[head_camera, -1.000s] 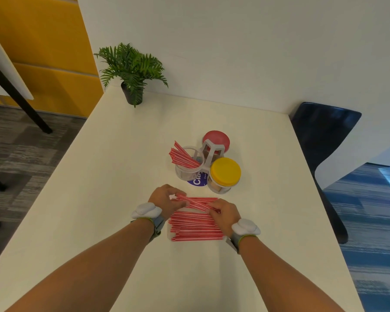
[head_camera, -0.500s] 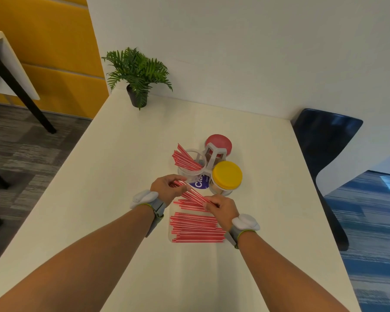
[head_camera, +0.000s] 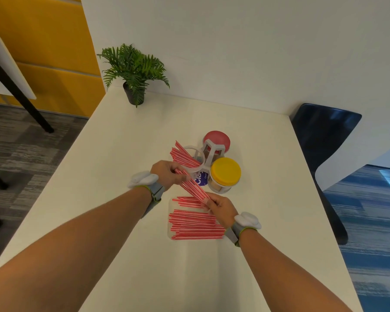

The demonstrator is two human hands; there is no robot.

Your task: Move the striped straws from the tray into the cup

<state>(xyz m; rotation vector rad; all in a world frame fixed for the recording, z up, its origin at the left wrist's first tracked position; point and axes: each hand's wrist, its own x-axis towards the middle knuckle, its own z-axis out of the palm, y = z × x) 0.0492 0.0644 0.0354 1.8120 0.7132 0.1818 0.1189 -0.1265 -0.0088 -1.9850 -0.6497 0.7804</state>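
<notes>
The left hand [head_camera: 167, 174] has its fingers curled round the upper end of a small bundle of striped straws [head_camera: 193, 185], and the right hand [head_camera: 220, 207] pinches the bundle's lower end between fingertips and thumb — so the bundle slants between the two hands, lifted off the tray [head_camera: 169, 230] and just short of the cup [head_camera: 193, 164]. Both wrists wear grey bands with white pods.

The clear tray lies on the white table [head_camera: 122, 154] near its middle, a little toward the right edge, with a loose stack of straws [head_camera: 196, 225] lying flat across it. Beyond the tray, toward the far edge, stands the clear cup, already holding a fan of straws [head_camera: 182, 155] that lean out to the left. The cup sits in a white carrier [head_camera: 212, 149] with two jars — one with a yellow lid [head_camera: 225, 171], one with a red lid [head_camera: 216, 139].

A small potted plant [head_camera: 133, 70] stands at the table's far left corner. A dark blue chair [head_camera: 322, 140] sits past the right edge.
</notes>
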